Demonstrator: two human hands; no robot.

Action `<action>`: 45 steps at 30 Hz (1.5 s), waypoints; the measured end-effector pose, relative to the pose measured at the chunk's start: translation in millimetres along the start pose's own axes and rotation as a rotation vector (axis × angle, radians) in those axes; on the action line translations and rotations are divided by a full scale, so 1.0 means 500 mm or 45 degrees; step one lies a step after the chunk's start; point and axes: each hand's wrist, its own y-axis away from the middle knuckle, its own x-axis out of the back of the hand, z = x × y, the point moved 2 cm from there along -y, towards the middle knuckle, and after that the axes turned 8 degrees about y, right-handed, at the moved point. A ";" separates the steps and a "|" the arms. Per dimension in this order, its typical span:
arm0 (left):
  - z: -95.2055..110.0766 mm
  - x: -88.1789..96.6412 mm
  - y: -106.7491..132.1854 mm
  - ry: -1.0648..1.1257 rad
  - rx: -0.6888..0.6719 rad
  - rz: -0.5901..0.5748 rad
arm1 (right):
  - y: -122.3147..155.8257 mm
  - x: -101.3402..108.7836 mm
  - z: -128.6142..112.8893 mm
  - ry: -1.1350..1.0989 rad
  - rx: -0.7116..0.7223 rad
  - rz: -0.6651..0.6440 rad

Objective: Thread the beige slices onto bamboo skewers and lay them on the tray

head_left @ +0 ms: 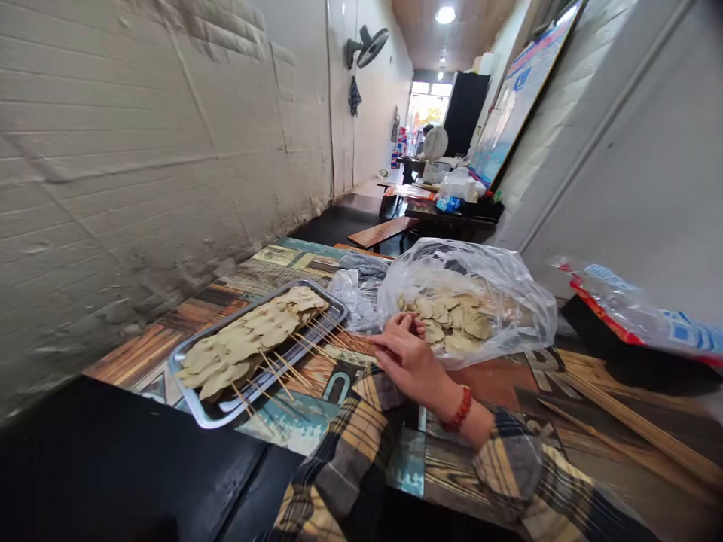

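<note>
My right hand, with a red bead bracelet at the wrist, rests at the mouth of a clear plastic bag. Its fingers curl inward, and whatever they hold is hidden. The bag contains several flat pale food slices. Only the plaid sleeve of my left arm shows; the left hand is hidden behind the right one. To the left stands a metal tray with rows of the same slices on bamboo skewers, whose stick ends point toward my hands.
Loose bamboo sticks lie on the patterned table at the right, below a red and blue plastic package. A brick wall runs along the left. Benches and cluttered tables fill the narrow room beyond, and a fan hangs on the wall.
</note>
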 end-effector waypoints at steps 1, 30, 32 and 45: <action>0.005 0.002 0.000 -0.003 0.009 0.016 | 0.034 0.014 0.024 -0.077 -0.024 0.027; 0.045 -0.034 0.028 -1.791 -0.834 -0.254 | 0.561 0.157 0.392 0.815 -0.490 0.182; 0.044 -0.032 0.022 -1.676 -0.810 -0.214 | 0.553 0.163 0.388 0.812 -0.470 0.186; 0.040 -0.045 0.031 -0.258 -0.005 -0.205 | 0.474 0.175 0.375 0.832 -0.415 0.166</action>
